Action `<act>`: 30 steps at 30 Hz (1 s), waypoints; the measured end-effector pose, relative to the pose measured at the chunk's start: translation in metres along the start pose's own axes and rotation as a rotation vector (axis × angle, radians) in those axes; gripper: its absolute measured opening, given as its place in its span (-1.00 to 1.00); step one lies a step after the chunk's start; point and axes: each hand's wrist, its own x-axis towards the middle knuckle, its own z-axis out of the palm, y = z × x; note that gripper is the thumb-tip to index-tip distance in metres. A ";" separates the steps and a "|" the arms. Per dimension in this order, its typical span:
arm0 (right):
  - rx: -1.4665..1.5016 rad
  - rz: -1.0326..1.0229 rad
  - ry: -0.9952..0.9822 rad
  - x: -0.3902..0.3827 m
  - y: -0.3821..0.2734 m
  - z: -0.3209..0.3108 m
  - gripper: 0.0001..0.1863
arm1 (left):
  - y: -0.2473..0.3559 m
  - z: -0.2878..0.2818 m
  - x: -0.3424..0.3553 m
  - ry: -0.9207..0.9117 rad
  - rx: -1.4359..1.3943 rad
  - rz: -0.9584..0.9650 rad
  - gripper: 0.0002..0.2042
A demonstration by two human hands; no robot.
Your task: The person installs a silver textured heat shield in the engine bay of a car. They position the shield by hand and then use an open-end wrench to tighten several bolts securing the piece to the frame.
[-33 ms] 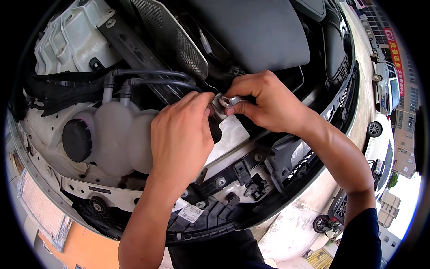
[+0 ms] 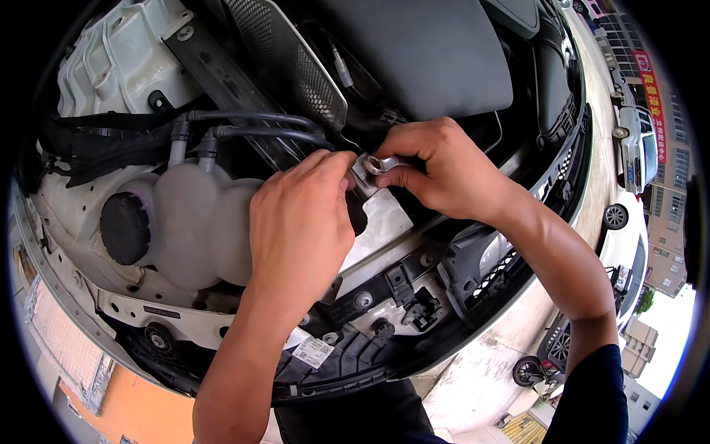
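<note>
A shiny ring spanner (image 2: 386, 163) is pinched between the thumb and fingers of my right hand (image 2: 444, 174). Its ring end sits over a small grey metal bracket (image 2: 362, 176) in the engine bay. On the bracket's other side is my left hand (image 2: 302, 211), fingers bent and closed, with the fingertips against the bracket's edge. Whatever lies under those fingertips is hidden. Just left of this hand stands a whitish plastic coolant tank (image 2: 188, 229) with a black cap (image 2: 126, 228).
Two black hoses (image 2: 259, 133) run from the tank toward the bracket. A perforated metal shield (image 2: 296, 66) and a large black engine cover (image 2: 421, 52) rise beyond my hands. The front panel (image 2: 362, 300) crosses below. Parked cars (image 2: 625, 244) stand off to the right.
The spanner's ring end has tipped slightly against the bracket, so its opening faces me less. Both hands keep nearly the same place.
</note>
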 end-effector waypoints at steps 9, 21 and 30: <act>-0.178 -0.054 -0.122 0.011 -0.020 -0.004 -0.82 | -0.005 0.001 -0.005 0.063 0.052 0.076 -0.79; -0.470 -0.054 -0.286 0.004 -0.035 -0.005 -0.78 | -0.006 -0.006 -0.013 0.104 -0.143 0.147 -0.64; -0.343 0.050 -0.313 0.021 -0.046 -0.012 -0.84 | -0.008 -0.008 -0.019 0.151 -0.065 0.328 -0.78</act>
